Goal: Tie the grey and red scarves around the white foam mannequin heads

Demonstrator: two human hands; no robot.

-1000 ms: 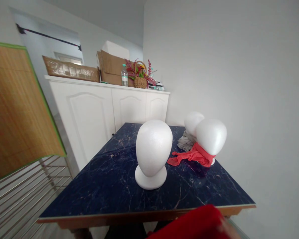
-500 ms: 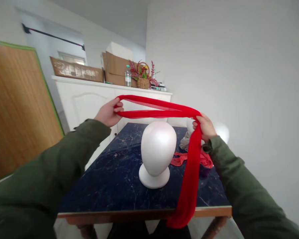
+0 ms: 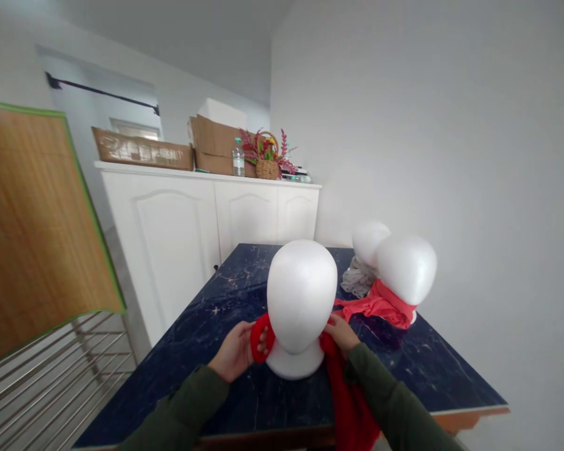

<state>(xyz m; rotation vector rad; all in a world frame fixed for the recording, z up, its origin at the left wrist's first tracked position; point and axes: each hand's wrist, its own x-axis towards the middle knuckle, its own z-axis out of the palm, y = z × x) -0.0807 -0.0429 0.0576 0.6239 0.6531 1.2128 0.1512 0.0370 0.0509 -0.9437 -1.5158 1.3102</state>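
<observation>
A white foam mannequin head (image 3: 301, 297) stands on its round base near the table's front edge. My left hand (image 3: 235, 352) and my right hand (image 3: 342, 333) are at either side of its neck, each pinching a red sheer scarf (image 3: 352, 401). The scarf's middle is hidden behind the neck, and its long end hangs over the table edge below my right hand. Farther back, a second foam head (image 3: 407, 269) wears a coral scarf (image 3: 380, 305), and a third foam head (image 3: 370, 243) has grey cloth (image 3: 358, 277) at its neck.
The dark blue marble-patterned table (image 3: 427, 369) ends at a wall on the right. A white cabinet (image 3: 169, 250) behind it holds cardboard boxes, a bottle and a flower basket. A bamboo mat (image 3: 42, 207) and a metal rack (image 3: 51, 376) stand at the left.
My hands have come down from above the table to the near head's neck. The red scarf, stretched between them before, now goes around behind that neck.
</observation>
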